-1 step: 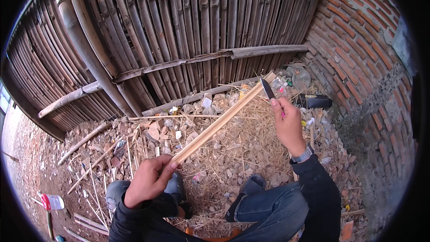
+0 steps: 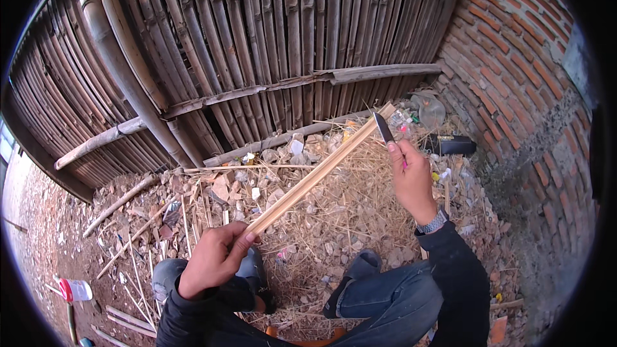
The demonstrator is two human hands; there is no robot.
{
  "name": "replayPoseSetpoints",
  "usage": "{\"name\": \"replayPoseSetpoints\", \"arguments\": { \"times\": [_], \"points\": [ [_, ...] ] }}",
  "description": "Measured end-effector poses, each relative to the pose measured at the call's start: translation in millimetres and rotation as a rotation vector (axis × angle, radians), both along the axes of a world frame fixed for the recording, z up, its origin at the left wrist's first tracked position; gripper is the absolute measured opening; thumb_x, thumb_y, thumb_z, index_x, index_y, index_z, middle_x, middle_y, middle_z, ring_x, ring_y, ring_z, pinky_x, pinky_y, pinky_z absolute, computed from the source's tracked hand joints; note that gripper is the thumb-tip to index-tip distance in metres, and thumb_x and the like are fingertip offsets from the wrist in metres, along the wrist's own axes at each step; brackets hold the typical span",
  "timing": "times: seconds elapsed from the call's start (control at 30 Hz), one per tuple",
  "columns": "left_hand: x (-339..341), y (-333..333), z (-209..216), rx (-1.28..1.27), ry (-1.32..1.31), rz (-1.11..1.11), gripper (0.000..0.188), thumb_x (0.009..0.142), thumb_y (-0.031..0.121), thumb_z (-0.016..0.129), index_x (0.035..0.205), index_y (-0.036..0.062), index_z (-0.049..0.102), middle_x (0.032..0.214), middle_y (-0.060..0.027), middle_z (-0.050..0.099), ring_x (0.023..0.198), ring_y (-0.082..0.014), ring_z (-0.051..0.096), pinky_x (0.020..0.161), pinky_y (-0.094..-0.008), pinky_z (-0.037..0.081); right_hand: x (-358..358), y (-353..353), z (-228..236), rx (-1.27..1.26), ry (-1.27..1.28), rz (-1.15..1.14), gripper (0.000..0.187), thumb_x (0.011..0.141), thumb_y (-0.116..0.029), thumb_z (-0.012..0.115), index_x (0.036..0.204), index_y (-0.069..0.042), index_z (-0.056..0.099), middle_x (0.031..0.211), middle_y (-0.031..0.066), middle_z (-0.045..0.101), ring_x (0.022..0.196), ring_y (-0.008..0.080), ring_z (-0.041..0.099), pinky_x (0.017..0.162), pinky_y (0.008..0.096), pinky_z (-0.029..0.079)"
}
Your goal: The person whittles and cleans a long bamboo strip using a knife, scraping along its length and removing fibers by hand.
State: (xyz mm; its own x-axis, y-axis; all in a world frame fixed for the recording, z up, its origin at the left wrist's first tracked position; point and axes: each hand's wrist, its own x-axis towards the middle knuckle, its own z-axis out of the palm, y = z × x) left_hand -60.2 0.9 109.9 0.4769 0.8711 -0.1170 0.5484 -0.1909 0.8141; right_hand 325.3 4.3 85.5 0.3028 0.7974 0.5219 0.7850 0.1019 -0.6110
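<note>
- Pale wood, split straight and fibrous along its grain, forms the strip (image 2: pixel 318 172), which slants up and away from the left hand (image 2: pixel 215 254).
- That hand is closed round the strip's near end, thumb on top.
- The right hand (image 2: pixel 412 173) is wrapped round the knife (image 2: pixel 384 130), right of the strip's far end; its thin dark blade points toward the strip's edge. I cannot tell whether they touch.
- Dry straw (image 2: pixel 360 199) and jagged rubble (image 2: pixel 276 196) lie below the strip.
- Round, weathered bamboo makes the fence (image 2: pixel 295 32), beyond the strip's far end.
- Rough brick makes the wall (image 2: pixel 514 77), well right of the strip.
- A black oblong case (image 2: pixel 453 145) lies right of the strip's far end.
- Open air separates the strip's long right edge from the right forearm; denim knees flank the space below the strip's near end.
</note>
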Motion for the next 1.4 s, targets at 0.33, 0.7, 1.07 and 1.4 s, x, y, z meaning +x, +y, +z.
{"name": "replayPoseSetpoints", "arguments": {
  "times": [0.33, 0.7, 1.07, 1.4],
  "points": [
    [1, 0, -2, -0.005, 0.025, -0.001, 0.028, 0.107, 0.027, 0.065, 0.1, 0.0015, 0.074, 0.066, -0.0037, 0.063, 0.058, -0.0112, 0.057, 0.056, -0.0304, 0.044, 4, -7, -2, -0.014, 0.043, 0.038, 0.032, 0.11, -0.026, 0.057, 0.091, 0.0, 0.057, 0.061, 0.0158, 0.048, 0.051, 0.0261, 0.047, 0.053, 0.0408, 0.037],
    [4, -1, -2, 0.001, 0.015, -0.017, 0.03, 0.107, 0.028, 0.065, 0.098, 0.0009, 0.074, 0.064, -0.0021, 0.059, 0.057, -0.0101, 0.053, 0.054, -0.0301, 0.042, 6, -8, -8, -0.111, 0.096, 0.007, 0.045, 0.111, -0.033, 0.057, 0.081, 0.002, 0.059, 0.056, 0.0151, 0.048, 0.049, 0.0235, 0.044, 0.051, 0.0423, 0.036],
    [1, -2, -3, -0.034, 0.011, 0.013, 0.028, 0.107, 0.026, 0.065, 0.096, 0.0016, 0.074, 0.063, -0.0003, 0.057, 0.056, -0.0078, 0.05, 0.053, -0.0283, 0.04, -7, -16, -13, -0.151, 0.09, 0.119, 0.045, 0.111, -0.031, 0.056, 0.079, 0.001, 0.058, 0.056, 0.015, 0.047, 0.047, 0.0254, 0.043, 0.05, 0.0428, 0.035],
    [3, -1, -2, -0.061, 0.006, 0.042, 0.026, 0.107, 0.023, 0.063, 0.099, 0.0016, 0.076, 0.06, -0.0031, 0.056, 0.052, -0.0122, 0.049, 0.051, -0.033, 0.04, -48, -29, -9, -0.293, 0.119, 0.339, 0.043, 0.11, -0.03, 0.057, 0.079, 0.0, 0.061, 0.055, 0.0172, 0.051, 0.045, 0.0309, 0.052, 0.048, 0.043, 0.038]
  ]
}}
